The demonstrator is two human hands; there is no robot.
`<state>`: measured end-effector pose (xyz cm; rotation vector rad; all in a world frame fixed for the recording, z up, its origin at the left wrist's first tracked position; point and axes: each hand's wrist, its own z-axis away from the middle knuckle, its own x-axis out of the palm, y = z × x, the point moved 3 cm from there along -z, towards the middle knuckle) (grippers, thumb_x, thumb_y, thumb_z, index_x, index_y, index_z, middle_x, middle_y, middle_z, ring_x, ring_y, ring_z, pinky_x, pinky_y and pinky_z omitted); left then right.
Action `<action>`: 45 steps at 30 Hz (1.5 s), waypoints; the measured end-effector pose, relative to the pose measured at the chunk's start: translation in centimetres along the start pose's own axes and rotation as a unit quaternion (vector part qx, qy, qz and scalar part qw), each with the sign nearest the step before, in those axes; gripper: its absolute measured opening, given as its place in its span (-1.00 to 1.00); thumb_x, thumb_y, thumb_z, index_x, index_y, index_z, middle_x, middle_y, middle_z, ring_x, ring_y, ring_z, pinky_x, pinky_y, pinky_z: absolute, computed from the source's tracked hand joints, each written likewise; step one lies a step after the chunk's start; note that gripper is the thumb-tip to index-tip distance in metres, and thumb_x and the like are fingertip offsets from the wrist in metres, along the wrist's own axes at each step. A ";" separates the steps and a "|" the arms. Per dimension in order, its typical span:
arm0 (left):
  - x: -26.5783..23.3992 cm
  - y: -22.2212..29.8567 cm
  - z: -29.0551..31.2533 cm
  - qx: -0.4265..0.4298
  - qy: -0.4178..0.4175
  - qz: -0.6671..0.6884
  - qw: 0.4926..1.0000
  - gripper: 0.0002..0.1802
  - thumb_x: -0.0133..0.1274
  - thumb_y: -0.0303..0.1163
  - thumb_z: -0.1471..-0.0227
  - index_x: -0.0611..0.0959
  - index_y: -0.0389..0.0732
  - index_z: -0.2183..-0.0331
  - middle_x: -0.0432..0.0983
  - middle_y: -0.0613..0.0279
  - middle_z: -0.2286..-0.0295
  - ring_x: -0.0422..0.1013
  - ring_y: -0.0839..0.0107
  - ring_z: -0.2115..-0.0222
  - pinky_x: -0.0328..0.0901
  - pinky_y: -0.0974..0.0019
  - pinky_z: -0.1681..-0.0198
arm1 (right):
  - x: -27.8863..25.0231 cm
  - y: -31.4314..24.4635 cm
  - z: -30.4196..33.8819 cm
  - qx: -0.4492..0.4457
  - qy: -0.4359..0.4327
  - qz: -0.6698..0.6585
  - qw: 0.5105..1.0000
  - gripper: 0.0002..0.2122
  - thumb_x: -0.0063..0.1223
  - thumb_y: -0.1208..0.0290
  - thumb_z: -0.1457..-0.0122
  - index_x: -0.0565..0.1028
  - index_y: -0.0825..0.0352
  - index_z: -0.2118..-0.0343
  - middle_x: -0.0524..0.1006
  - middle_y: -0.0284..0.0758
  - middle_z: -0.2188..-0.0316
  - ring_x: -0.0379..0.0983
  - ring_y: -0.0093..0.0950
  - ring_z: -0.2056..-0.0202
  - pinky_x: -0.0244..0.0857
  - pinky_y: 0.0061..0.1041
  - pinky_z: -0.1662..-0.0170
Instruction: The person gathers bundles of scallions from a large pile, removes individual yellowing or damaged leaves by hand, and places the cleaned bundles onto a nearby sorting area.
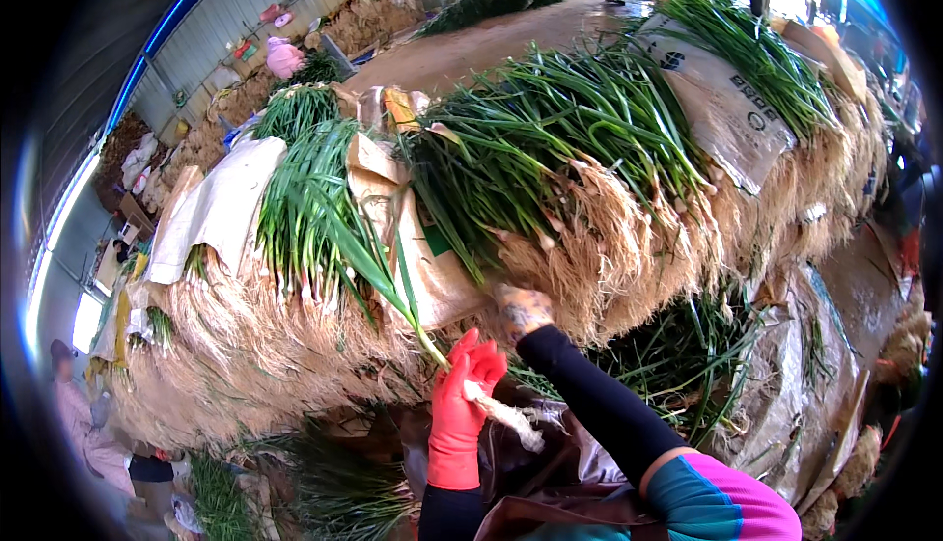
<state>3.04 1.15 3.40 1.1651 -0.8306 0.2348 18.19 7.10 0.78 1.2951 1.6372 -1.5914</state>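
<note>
My left hand [462,399], in a red rubber glove, is closed around a spring onion [424,337]. Its long green leaves rise up and to the left over the pile, while its pale root end [513,421] sticks out below the palm. My right hand [521,308], in a light patterned glove, reaches to the front edge of the heap, beside the brown sack paper [437,286]. Its fingers are blurred and partly hidden, so their hold does not show. Just beyond it lies a thick bunch of spring onions [550,138] with tan, stringy roots [599,246] hanging toward me.
Left of the sack paper lies another spring onion bunch [309,217]. A printed sack [727,109] sits between bunches at the right. Loose greens [678,354] and plastic sheeting [786,384] are below. One person [93,423] is at the far left; others stand at the back.
</note>
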 end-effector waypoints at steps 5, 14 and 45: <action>-2.4 -3.1 -1.8 -0.076 0.018 -0.028 0.997 -0.49 -0.17 -0.16 -0.11 0.31 -0.20 -0.04 0.35 0.11 0.06 0.29 0.31 0.08 0.15 0.18 0.00 | -3.0 -0.8 8.4 -0.129 0.034 -0.002 0.991 -0.75 -0.03 0.14 0.00 0.39 0.25 0.42 0.47 -0.25 0.57 0.44 -0.26 0.56 0.28 -0.30 0.56; -2.1 -4.4 0.0 -0.109 0.015 0.060 0.992 -0.66 -0.14 -0.22 -0.10 0.46 -0.29 0.21 0.49 0.12 0.44 0.44 0.17 0.34 0.33 0.08 0.20 | -1.2 1.4 7.8 0.170 -0.075 -0.611 0.769 -0.70 0.00 0.22 -0.11 0.47 0.43 0.31 0.50 -0.34 0.54 0.38 -0.60 0.48 0.28 -0.58 0.38; -1.2 -3.8 0.8 -0.035 0.152 -0.024 0.987 -0.77 0.08 -0.29 0.03 0.50 -0.19 0.32 0.46 0.19 0.51 0.41 0.42 0.57 0.39 0.31 0.48 | 3.1 10.9 13.6 0.040 -0.356 0.105 0.928 -0.62 -0.15 0.03 -0.10 0.44 0.19 0.15 0.50 -0.12 0.31 0.46 -0.36 0.26 0.30 -0.32 0.19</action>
